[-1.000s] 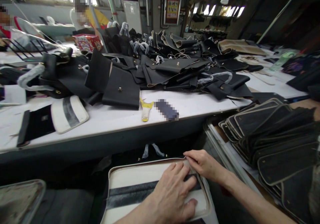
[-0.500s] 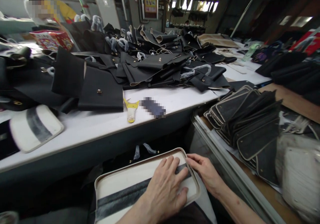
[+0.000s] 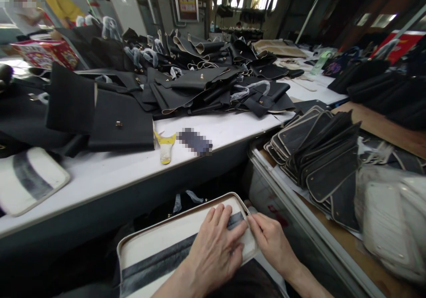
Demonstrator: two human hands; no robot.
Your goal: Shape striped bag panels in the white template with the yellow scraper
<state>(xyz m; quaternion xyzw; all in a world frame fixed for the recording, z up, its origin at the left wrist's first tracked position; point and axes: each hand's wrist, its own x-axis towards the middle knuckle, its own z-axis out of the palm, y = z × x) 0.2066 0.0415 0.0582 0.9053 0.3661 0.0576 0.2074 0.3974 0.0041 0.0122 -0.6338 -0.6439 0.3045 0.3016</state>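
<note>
A white bag panel [image 3: 159, 240] with rounded corners, a raised edge and a dark grey stripe lies tilted over my lap. My left hand [image 3: 214, 242] rests palm down near its right end, fingers spread over the white face and the stripe. At the right corner, my right hand [image 3: 273, 238] pinches the panel's edge between thumb and curled fingers. Those fingertips are partly hidden behind the rim. Behind the panel, in the shade under the table, two plastic-wrapped handle ends [image 3: 193, 196] show.
Black bag pieces [image 3: 196, 82] are heaped on the white table [image 3: 133, 173]. Yellow-handled snips [image 3: 165, 147] and a blurred dark object [image 3: 195, 141] lie near its edge. Another striped white panel [image 3: 9, 173] is at left. Stacked dark panels [image 3: 326, 169] and plastic-wrapped pieces [image 3: 389, 227] stand at right.
My right hand has turned and closed more tightly on the panel's corner edge. My left hand stays flat on the panel. The view has swung slightly to the right.
</note>
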